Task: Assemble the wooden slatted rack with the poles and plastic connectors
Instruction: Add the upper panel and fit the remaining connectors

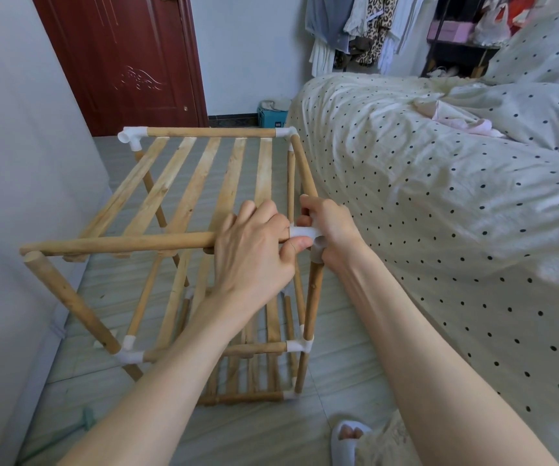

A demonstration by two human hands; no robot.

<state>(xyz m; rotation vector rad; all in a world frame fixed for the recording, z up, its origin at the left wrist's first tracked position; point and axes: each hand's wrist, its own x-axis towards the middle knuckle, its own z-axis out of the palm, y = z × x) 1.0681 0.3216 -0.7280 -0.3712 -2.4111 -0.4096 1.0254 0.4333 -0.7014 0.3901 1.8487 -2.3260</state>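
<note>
On the tiled floor [345, 358] between a white wall [19, 163] and a bed [439, 213] with polka-dot cover stands the wooden slatted rack [204, 183], partly built, head view only. Left hand [254, 253] grips the near top pole [120, 243], fingers curled over it, thumb under, right at the pole's right end where it meets a white plastic connector [305, 232]. Right hand [330, 230] wraps round that connector at the near right corner, fingers curled, touching the left hand. Connector sits on top of the near right upright pole [313, 297]. Near top pole's left end is bare, no connector, just beside the tilted top of the near left upright pole [69, 301], apart from it. Far top corners carry white connectors [131, 136]. Top slats [231, 176] run front to back. Lower tiers with more slats and connectors show beneath. Red door [120, 58] behind, hanging clothes [365, 28] top right, a slippered foot [348, 435] at bottom edge.
</note>
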